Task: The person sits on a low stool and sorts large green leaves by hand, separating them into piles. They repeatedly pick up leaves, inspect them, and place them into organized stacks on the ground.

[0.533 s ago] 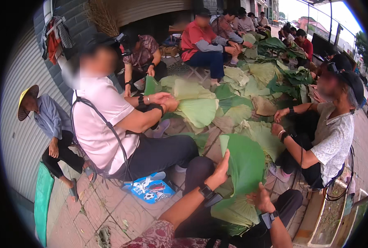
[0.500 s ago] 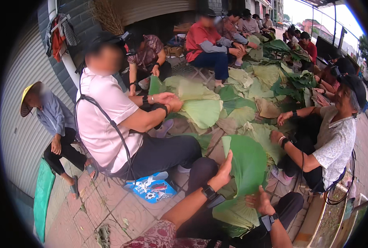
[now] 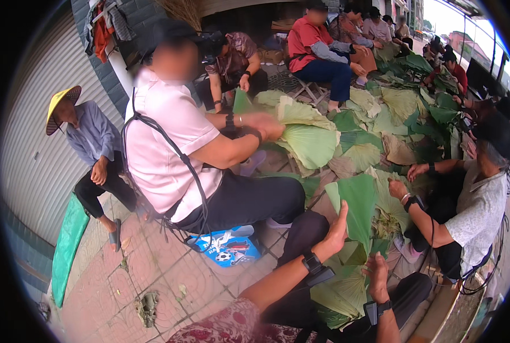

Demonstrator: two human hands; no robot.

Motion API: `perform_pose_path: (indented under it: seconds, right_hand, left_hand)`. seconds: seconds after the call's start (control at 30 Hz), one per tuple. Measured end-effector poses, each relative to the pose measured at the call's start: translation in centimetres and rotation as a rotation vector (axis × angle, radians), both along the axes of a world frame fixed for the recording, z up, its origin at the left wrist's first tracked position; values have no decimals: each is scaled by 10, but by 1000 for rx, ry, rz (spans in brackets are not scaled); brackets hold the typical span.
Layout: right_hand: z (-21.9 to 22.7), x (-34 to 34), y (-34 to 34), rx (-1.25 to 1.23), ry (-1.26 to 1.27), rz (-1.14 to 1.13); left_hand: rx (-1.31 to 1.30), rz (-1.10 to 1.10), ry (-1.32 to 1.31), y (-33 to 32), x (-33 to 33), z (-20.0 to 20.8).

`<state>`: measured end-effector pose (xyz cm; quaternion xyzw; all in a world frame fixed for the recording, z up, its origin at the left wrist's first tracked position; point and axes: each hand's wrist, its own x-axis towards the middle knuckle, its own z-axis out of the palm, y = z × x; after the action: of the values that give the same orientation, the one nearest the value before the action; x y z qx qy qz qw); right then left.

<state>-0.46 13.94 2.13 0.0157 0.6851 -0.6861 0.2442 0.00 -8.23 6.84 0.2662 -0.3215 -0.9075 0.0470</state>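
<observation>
A large green lotus leaf [image 3: 359, 208], folded over, stands upright in front of me. My left hand [image 3: 335, 233] is at its left edge, fingers stretched upward along it; the thumb is hidden, and the leaf appears held there. Just below the leaf's lower right edge, my right hand [image 3: 376, 276] has loosely bent fingers that are apart, with nothing visible in them. Across my lap, beneath both hands, lies a stack of paler green lotus leaves [image 3: 342, 290]. A dark band with a box is strapped to each of my wrists.
A person in a pink shirt [image 3: 177, 137] sits at my left, holding pale leaves [image 3: 309, 143]. Another in a patterned shirt [image 3: 475, 214] sits at right. Leaves cover the ground [image 3: 401, 106] between the rows of seated people. A blue bag [image 3: 229, 247] lies on the paving.
My right hand has come away from the leaf's lower edge and its fingers have parted. The upright leaf has turned and looks narrower. The whole view has shifted, moving the scene rightward.
</observation>
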Motion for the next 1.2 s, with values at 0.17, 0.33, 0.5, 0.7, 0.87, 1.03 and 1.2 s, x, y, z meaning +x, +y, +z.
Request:
perform_pose_path:
  seconds: [0.17,0.33,0.5,0.7,0.87,1.03,1.2]
  right_hand:
    - [33,12,-3,-57,189,124]
    - [30,17,-7,-60,205,179]
    - [17,11,3,198,334,180]
    - [28,12,4,226,397,30]
    - [9,-3,24,213,301,-3]
    - [23,-2,34,30,59,-126]
    - [38,-1,49,-67,-6,-154]
  left_hand:
    - [-120,-89,18,7,2,-2]
    - [-218,-190,52,28,-3,-18]
    - [-310,-297,130,44,-4,-19]
    - [-363,-386,80,56,-7,-24]
    - [-457,-512,212,55,-7,1]
    - [-616,-511,424,57,-6,3]
    - [-1151,-438,267,57,-6,-41]
